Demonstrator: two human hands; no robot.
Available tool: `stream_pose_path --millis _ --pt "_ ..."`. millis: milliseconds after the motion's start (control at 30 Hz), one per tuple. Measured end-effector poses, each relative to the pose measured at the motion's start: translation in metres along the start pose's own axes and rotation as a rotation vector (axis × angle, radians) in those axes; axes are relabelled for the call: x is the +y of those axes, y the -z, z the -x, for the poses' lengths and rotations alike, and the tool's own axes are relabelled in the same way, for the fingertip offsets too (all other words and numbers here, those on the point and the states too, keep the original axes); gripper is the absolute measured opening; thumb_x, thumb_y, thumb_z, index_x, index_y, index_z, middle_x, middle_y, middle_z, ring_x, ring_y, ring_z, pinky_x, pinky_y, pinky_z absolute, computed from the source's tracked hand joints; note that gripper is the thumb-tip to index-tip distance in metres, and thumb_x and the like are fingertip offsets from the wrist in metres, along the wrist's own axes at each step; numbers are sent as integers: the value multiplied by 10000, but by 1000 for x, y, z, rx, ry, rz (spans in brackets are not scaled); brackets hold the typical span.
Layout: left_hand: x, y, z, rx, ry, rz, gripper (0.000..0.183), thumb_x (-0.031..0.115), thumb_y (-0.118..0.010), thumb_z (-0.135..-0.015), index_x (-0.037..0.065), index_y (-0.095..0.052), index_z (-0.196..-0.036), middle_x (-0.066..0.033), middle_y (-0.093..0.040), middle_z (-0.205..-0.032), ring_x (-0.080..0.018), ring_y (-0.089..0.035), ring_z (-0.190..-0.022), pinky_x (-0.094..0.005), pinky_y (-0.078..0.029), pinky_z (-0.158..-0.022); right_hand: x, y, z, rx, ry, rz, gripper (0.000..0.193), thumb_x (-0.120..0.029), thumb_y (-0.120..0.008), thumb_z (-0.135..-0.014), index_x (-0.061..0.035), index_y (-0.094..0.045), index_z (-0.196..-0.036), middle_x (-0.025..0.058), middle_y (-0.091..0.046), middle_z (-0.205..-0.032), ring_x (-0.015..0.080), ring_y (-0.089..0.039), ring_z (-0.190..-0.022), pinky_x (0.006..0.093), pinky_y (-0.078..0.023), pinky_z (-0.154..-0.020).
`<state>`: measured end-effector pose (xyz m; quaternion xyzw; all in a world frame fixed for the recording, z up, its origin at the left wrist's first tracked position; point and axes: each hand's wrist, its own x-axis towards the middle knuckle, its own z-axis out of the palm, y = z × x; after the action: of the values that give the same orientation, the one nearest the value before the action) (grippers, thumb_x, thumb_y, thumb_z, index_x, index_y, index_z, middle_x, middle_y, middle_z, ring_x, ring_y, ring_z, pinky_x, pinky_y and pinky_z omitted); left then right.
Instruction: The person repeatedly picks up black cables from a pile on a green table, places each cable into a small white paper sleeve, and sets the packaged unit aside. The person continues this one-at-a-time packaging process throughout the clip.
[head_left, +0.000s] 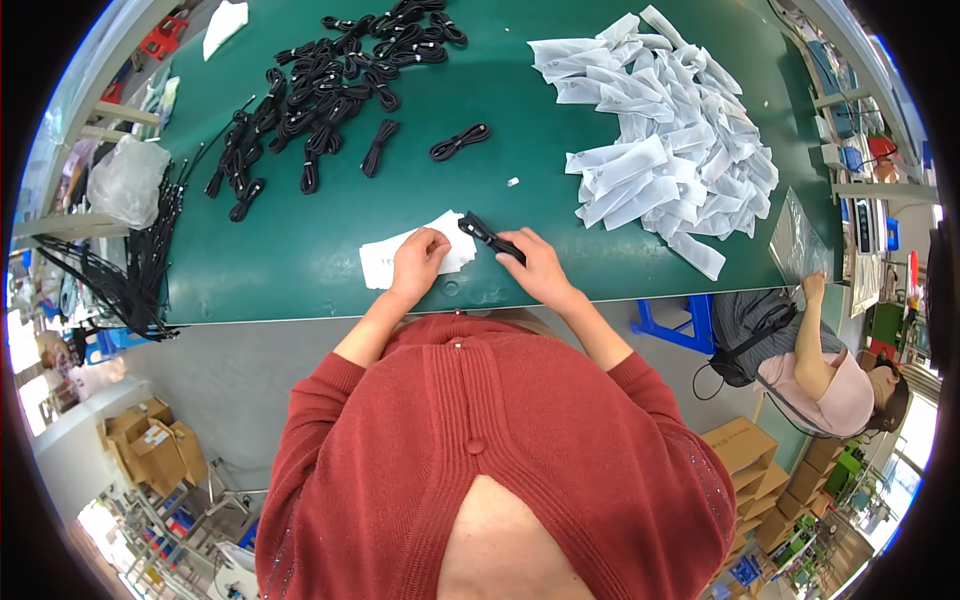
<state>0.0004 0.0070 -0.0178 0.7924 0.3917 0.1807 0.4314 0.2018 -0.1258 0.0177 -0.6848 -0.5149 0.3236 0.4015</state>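
On the near edge of the green table, a fanned stack of white slips (377,262) lies under my left hand (421,260). The fingers of that hand are curled together and pinch at the top of the stack; their tips are partly hidden. Just to the right, my right hand (538,266) grips a bundled black cable (488,236) by its near end, with the far end pointing up and left. Two more bundled cables, one black coil (460,142) and another upright coil (380,148), lie apart beyond my hands.
A heap of bundled black cables (320,100) covers the far left. Filled translucent pouches (690,140) pile up at the right. Loose black cables (150,250) hang over the left edge near a plastic bag (128,180). Another person (830,385) sits at the right, beside a blue stool (675,325).
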Motion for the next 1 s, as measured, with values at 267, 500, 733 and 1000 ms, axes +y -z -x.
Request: stream_pose_path --millis 267,500,733,1000 --pt "-2 2 -1 -45 45 132 58 3 -661 -849 1 -619 -889 -69 -591 -825 -163 -562 -723 -280 -469 -689 2 2 9 -184 -12 107 304 -179 -651 -860 -72 -632 -1144 129 -578 -920 328 -599 -831 423 -494 -746" --pt "28 17 -4 -79 -392 -117 97 -5 -673 -792 26 -603 -852 -92 -606 -900 -286 -559 -875 -380 -459 -769 10 -3 -2 -358 -152 -202 321 -168 -673 -848 -46 -607 -1138 137 -642 -979 303 -629 -893 392 -499 -782" --pt "27 20 -9 57 -258 -34 131 6 -692 -767 44 -593 -845 -90 -611 -924 -308 -542 -911 -403 -434 -808 -17 9 -5 -283 50 -7 318 -144 -682 -836 -32 -553 -1104 171 -661 -1000 323 -646 -930 392 -503 -796" --pt "39 25 -11 29 -297 -31 114 5 -686 -777 47 -601 -840 -86 -626 -973 -308 -539 -964 -392 -430 -855 -26 -1 -7 -88 31 -47 301 -104 -691 -837 -45 -576 -1109 146 -605 -1021 297 -634 -815 376 -512 -713"
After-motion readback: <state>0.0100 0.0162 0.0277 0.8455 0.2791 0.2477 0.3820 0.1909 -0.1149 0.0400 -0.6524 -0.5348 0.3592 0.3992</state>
